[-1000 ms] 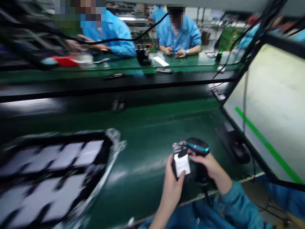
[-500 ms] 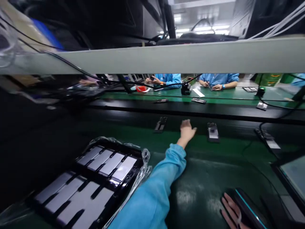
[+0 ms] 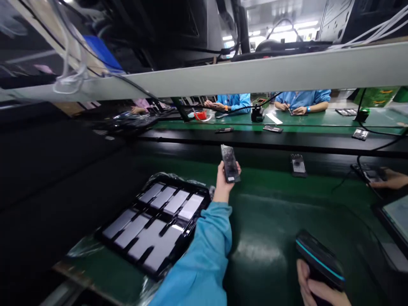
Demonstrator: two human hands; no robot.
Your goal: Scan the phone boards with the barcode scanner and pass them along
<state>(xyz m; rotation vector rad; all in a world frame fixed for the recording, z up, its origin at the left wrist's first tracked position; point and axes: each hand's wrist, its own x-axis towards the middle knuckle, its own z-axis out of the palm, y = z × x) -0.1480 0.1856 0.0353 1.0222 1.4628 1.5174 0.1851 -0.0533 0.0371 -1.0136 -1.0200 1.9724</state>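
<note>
My left hand is closed round a dark phone, fingers along both sides. The phone is held up above the bench near the black belt, tilted, with a small pale label at its lower end. My right hand, at the lower right, grips a black handheld scanner with a teal stripe. Left of my sleeve lies a black tray with several light grey rectangular panels in its slots. Crumpled clear plastic shows around the tray's edges.
A phone part lies on the belt, and a person's hand touches another at the right. A screen stands at the right edge. A pale beam with hanging cables crosses above. Co-workers in blue sit across the bench.
My left hand has taken up the phone from the belt and moved left with it. My right hand has lifted the scanner. Another person's hand has appeared at the right.
</note>
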